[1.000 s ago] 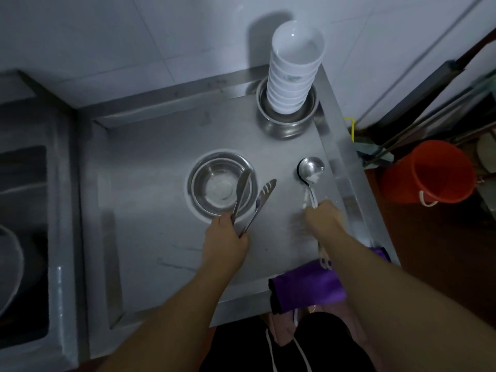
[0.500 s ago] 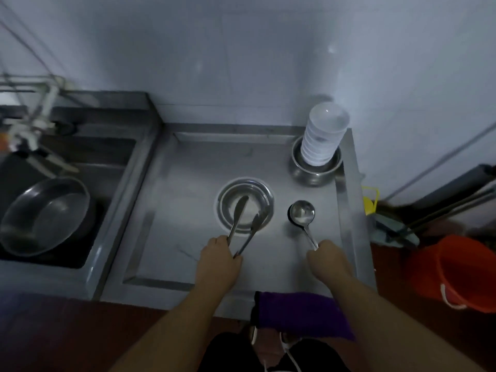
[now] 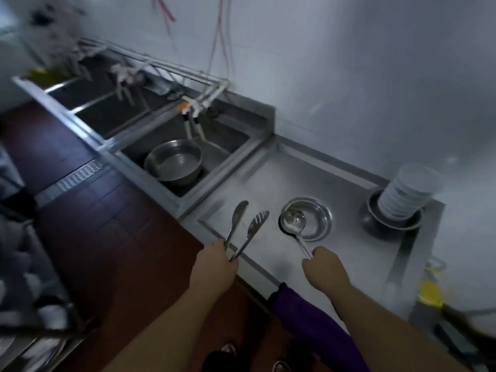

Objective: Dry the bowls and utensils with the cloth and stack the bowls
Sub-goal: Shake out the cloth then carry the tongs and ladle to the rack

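Observation:
My left hand grips two steel utensils by their handles: a plain spoon and a slotted spoon, both held over the steel counter. My right hand holds the handle of a steel ladle, whose bowl hangs over the left rim of a small steel bowl on the counter. A tall stack of white bowls stands in a steel bowl at the counter's far right. A purple cloth hangs over the counter's front edge under my right forearm.
A sink to the left of the counter holds a large steel basin, with taps above it. More sink compartments run off to the far left. Dark red floor tiles lie below. Something yellow sits at the right.
The view has swung left and tilted, bringing the sink row into sight. Both hands have moved left with their utensils; the ladle now hangs over the small steel bowl's rim.

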Action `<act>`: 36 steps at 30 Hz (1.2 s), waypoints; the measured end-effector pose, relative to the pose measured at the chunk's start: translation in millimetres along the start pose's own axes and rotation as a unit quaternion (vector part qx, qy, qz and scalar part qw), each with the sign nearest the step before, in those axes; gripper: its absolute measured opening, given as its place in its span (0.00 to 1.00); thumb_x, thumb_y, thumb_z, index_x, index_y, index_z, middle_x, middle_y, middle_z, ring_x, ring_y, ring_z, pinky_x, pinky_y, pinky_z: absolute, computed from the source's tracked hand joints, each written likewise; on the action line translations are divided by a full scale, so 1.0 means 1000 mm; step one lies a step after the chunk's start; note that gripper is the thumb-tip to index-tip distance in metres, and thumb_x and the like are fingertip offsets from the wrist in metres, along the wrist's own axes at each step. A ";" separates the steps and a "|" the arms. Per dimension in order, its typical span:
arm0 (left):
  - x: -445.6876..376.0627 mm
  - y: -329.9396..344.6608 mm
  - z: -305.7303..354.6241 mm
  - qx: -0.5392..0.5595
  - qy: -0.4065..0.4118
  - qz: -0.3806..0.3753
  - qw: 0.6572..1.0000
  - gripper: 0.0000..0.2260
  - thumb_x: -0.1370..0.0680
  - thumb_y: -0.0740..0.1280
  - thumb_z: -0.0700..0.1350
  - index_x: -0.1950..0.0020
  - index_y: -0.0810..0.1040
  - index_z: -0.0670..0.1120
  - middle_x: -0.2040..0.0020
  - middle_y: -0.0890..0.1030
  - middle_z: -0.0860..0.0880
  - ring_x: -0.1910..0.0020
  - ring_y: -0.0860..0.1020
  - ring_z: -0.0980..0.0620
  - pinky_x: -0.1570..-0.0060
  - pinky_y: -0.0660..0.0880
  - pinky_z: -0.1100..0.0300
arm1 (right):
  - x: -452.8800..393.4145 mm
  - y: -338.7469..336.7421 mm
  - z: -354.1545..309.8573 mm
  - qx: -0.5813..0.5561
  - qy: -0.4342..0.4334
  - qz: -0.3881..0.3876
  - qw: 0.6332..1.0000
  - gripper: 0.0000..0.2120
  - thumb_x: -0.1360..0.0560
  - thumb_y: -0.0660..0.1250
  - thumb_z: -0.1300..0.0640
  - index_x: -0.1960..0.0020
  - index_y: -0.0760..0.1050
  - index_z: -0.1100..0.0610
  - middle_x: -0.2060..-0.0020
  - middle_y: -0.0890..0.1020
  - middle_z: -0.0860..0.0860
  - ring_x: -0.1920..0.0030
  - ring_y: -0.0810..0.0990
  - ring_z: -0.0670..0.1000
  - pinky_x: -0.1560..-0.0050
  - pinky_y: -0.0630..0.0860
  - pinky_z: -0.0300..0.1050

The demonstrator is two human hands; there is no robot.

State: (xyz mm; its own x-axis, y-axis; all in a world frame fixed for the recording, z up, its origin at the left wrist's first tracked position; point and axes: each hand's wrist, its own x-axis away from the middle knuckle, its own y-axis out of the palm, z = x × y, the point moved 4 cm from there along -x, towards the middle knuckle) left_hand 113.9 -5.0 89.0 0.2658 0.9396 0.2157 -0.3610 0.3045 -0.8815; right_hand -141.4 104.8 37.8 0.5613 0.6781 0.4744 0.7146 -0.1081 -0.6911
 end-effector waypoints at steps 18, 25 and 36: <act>0.211 -0.118 -0.292 0.095 -0.321 0.141 0.932 0.21 0.23 0.72 0.54 0.33 0.76 0.50 0.40 0.75 0.49 0.40 0.78 0.44 0.41 0.79 0.46 | 0.171 0.211 -0.220 0.170 -0.284 -0.154 0.931 0.05 0.22 0.65 0.55 0.55 0.74 0.57 0.59 0.81 0.53 0.62 0.81 0.52 0.67 0.72 0.44; 0.310 -0.157 -0.422 0.117 -0.370 0.181 0.904 0.21 0.24 0.73 0.54 0.33 0.76 0.51 0.38 0.77 0.48 0.40 0.79 0.44 0.42 0.79 0.47 | 0.287 0.325 -0.270 0.208 -0.323 -0.190 0.904 0.04 0.23 0.65 0.54 0.54 0.76 0.53 0.60 0.83 0.51 0.63 0.83 0.52 0.67 0.78 0.47; 0.451 -0.222 -0.586 0.116 -0.478 0.258 0.831 0.25 0.23 0.73 0.55 0.30 0.75 0.47 0.35 0.77 0.45 0.38 0.79 0.41 0.40 0.78 0.46 | 0.443 0.490 -0.377 0.284 -0.448 -0.231 0.816 0.05 0.26 0.65 0.53 0.58 0.77 0.53 0.63 0.82 0.50 0.65 0.81 0.51 0.71 0.67 0.43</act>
State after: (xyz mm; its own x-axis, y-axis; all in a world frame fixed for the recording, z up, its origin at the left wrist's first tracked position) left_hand 837.3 259.2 135.8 -0.7702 0.6156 0.1670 -0.3987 -0.2603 -0.8794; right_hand 614.1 78.2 114.7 -0.4250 0.8377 0.3429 0.3120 0.4912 -0.8133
